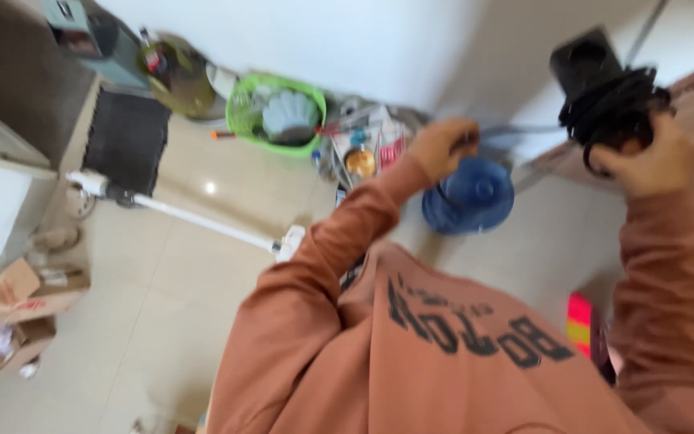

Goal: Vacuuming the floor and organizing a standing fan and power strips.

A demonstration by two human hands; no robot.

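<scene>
A bundle of coiled black cable (610, 104) with a black plug block sits in the upper right of the frame, gripped from below by the right hand (651, 157), fingers curled closed around the coils. Left of it, near the top centre, the left hand (442, 146) closes on something small; what it is cannot be told. Just beneath that hand lies a round blue plastic lid (469, 195). Farther left stands a green plastic basket (276, 112), and a white stick vacuum (190, 217) lies across the pale tiled floor (162, 321).
</scene>
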